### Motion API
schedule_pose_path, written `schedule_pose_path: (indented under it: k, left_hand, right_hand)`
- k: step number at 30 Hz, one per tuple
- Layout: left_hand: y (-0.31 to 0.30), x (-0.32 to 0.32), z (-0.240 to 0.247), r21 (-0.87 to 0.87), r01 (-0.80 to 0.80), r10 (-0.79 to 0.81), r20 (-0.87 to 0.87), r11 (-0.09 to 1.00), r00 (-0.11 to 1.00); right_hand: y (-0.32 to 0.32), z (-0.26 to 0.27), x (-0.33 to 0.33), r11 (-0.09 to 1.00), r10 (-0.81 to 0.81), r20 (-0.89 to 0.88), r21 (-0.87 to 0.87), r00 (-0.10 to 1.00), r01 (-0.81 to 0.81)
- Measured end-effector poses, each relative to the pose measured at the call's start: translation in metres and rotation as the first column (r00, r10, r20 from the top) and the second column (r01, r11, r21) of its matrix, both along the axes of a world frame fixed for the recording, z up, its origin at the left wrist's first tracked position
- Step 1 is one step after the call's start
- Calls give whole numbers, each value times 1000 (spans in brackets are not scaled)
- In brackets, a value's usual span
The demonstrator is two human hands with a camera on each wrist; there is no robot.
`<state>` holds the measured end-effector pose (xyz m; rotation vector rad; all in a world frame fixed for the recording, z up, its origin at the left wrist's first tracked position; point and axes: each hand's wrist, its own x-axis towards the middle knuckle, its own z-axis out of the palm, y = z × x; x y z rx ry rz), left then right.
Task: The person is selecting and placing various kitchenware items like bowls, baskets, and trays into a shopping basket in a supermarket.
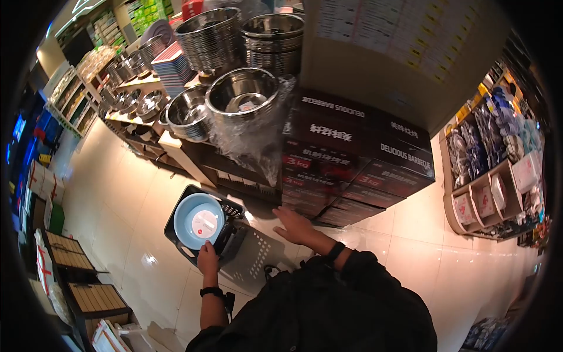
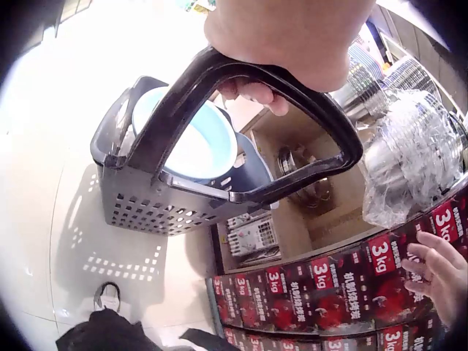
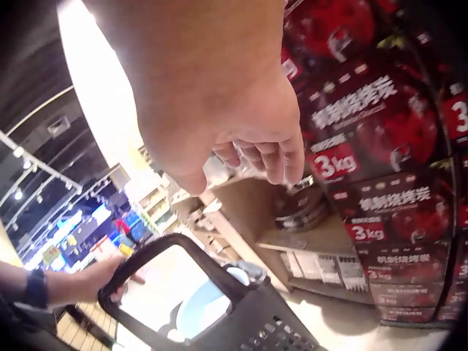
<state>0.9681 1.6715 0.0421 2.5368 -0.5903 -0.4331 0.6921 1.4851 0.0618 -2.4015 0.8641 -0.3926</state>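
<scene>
Black plastic handle (image 2: 183, 106) is gripped by the left hand (image 1: 208, 258), fingers curled right round it. Grey basket (image 2: 157, 212) hangs below, long axis roughly left-to-right in the left wrist view, blue basin (image 1: 189, 212) inside, facing up. Right hand (image 1: 296, 227)'s just loose near stacked boxes (image 1: 328, 170).

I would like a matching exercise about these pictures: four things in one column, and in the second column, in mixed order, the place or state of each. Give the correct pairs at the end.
Column one
1. Left hand
2. Right hand
3. Light blue basin
4. Dark boxes

Column two
A. Holds nothing
B. Stacked, with "3kg" printed on them
C. Grips the black handle
D. Sits inside the basket

Right pairs: 1-C, 2-A, 3-D, 4-B
</scene>
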Motion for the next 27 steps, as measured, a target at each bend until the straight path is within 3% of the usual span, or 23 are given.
schedule_pose_path:
  k: [2,4,6,8,10,11,12,14,15,16,18,22,27]
  left_hand:
    - [-5,0,1,92,18,-28,106,996,994]
    - [-12,2,2,170,21,-48,159,985,986]
    - [-26,-6,14,71,115,-133,339,991,931]
    - [-57,-23,30,-182,227,-150,360,957,921]
    - [-99,-53,54,-448,256,-233,107,857,967]
    - [-120,-65,59,-547,258,-324,-24,796,946]
    - [-143,-88,74,-601,139,-348,-248,787,904]
    - [-182,-99,53,-633,122,-447,-384,764,808]
    - [-198,-117,66,-670,117,-513,-432,733,742]
    - [-212,-124,69,-664,119,-509,-432,738,745]
    - [-239,-129,71,-710,-10,-537,-542,704,647]
    - [-272,-126,66,-707,31,-608,-584,706,537]
    - [-294,-122,44,-610,0,-529,-686,792,499]
  right_hand:
    - [-9,9,-44,996,-86,33,8,996,86]
    - [-16,36,-92,930,-249,-37,272,968,249]
    - [-22,24,-142,909,-300,-4,301,954,287]
    - [-25,11,-189,890,-343,25,328,939,317]
    - [-25,-2,-231,773,-484,97,514,870,372]
    - [-25,-7,-250,769,-485,101,523,869,368]
    - [-26,-11,-270,729,-537,83,546,839,413]
    - [-26,-15,-308,678,-623,56,536,780,503]
    - [-28,-27,-330,669,-635,-36,474,771,573]
    - [-30,-27,-348,654,-660,-103,409,745,636]
    - [-33,-34,-377,506,-801,-48,477,597,718]
    - [-45,-23,-393,266,-953,117,761,278,592]
    - [-75,-32,-385,238,-971,197,846,136,476]
